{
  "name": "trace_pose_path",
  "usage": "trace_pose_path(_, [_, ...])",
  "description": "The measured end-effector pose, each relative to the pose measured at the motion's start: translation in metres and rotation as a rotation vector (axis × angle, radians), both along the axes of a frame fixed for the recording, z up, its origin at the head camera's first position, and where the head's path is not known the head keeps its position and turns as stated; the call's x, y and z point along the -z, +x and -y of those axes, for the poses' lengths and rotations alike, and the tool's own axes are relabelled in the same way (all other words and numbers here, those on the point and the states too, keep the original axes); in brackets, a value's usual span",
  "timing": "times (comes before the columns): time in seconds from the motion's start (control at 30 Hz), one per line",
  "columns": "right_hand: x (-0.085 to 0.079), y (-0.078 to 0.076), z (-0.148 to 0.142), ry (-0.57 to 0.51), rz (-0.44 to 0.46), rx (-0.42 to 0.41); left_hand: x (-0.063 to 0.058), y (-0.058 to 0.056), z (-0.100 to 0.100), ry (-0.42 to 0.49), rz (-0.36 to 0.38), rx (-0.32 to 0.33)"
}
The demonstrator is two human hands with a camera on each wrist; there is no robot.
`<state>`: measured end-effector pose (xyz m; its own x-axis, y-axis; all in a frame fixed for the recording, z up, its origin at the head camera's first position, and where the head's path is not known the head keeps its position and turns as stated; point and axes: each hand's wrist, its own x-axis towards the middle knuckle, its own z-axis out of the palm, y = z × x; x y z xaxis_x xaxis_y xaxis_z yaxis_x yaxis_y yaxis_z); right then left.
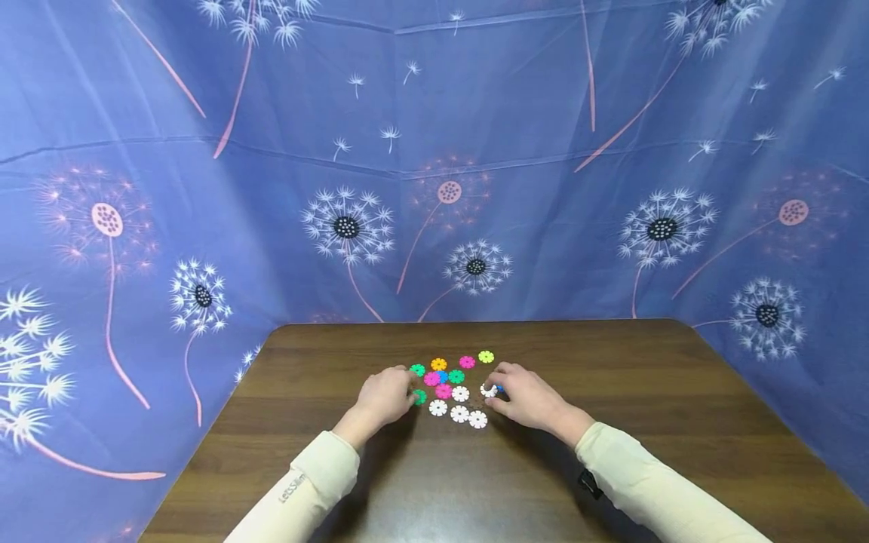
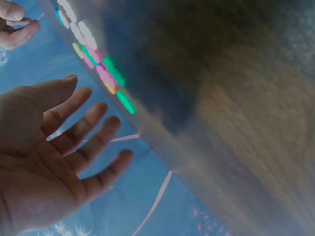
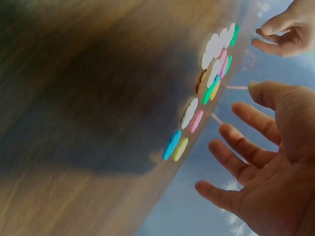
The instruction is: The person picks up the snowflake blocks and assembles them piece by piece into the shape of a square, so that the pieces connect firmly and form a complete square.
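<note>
Fingers of the left hand were spread and loosely bent, nothing grasped; fingers of the right hand were likewise parted and released. In the head view, a white flower piece was framed by the right thumb and fingertips (contact could not be confirmed; a gap was shown in the right wrist view). A blue piece was partly covered by the right hand. Two green pieces, an upper one and a lower one, were placed just beside the left fingertips. Between the hands, the rest of the flower pieces were scattered flat on the table: an orange piece and a yellow-green piece were seen toward the far side, pink, green and blue ones were bunched nearer the left hand, and three white ones were lined up at the near edge of the cluster. A brown piece was picked out in the right wrist view. Both forearms were covered by cream sleeves, lettering printed on the left. Beyond the table, a blue dandelion-print cloth was hung.
</note>
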<state>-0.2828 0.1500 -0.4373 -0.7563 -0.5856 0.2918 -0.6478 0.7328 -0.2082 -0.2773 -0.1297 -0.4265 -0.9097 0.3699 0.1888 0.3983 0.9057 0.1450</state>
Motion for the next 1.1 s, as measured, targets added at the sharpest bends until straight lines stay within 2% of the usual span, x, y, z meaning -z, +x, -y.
trace_pose_path(0.2, [0.008,0.002,0.005,0.031,0.044,-0.080,0.013,-0.001,-0.007,-0.014,0.008,0.090])
trace_pose_path(0.3, [0.012,0.003,0.005,0.056,0.051,-0.082,0.019,-0.003,-0.010,-0.039,0.016,0.089])
trace_pose_path(0.47, [0.015,0.001,0.006,0.058,0.037,-0.084,0.026,-0.007,-0.011,-0.046,0.006,0.046])
trace_pose_path(0.73, [0.018,-0.003,0.007,0.049,0.064,-0.101,0.029,-0.011,-0.013,-0.067,-0.041,0.070])
trace_pose_path(0.8, [0.018,-0.004,0.009,0.040,0.063,-0.111,0.027,-0.012,-0.015,-0.092,-0.029,0.061])
trace_pose_path(1.0, [0.018,-0.006,0.014,0.025,0.048,-0.134,0.020,-0.013,-0.018,-0.140,0.107,-0.003])
trace_pose_path(1.1, [0.020,-0.008,0.015,0.026,0.051,-0.127,0.022,-0.013,-0.018,-0.124,0.115,-0.007])
